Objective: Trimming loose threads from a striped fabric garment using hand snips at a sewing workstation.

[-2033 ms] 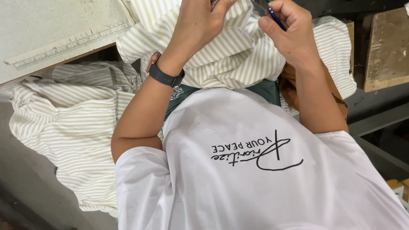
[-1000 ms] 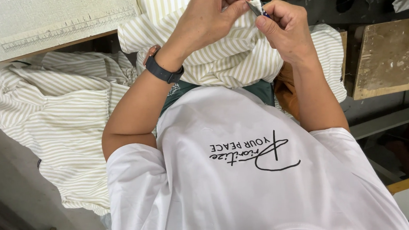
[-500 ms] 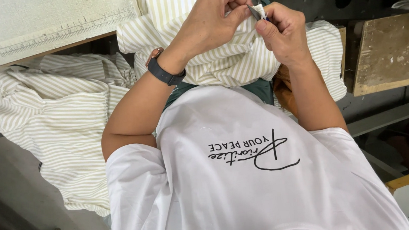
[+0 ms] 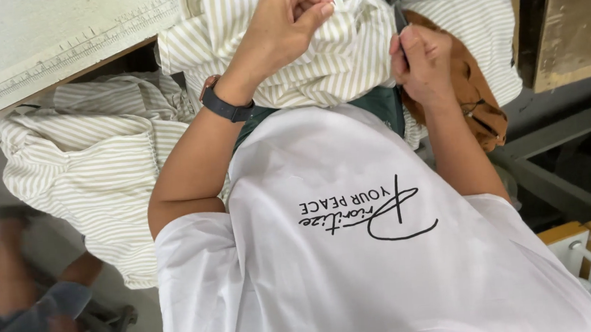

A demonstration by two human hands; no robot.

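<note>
A: I look at the head view. The left hand (image 4: 284, 19) is closed in a pinch on the striped cloth (image 4: 315, 59), at the upper edge of the bundle. The bundle lies bunched on the person's lap, just above the white shirt (image 4: 358, 252).

B: And the right hand?

A: The right hand (image 4: 422, 58) is at the right side of the striped cloth, fingers curled together around something thin and dark. I cannot tell what it is; it is too small here. Half a second ago this hand was up at the pinch, touching the left hand. Now the two hands are apart, and the right one has come lower and away from the fold.

B: What does this mean?

A: I judge that one small cut or pick at the pinched spot is finished, and the cloth is held for a check.

B: Anything else near the cloth?

A: A brown cloth (image 4: 473, 96) lies just right of it, more striped fabric (image 4: 92, 175) hangs left, and a ruler (image 4: 83, 53) is on the table beyond.
</note>
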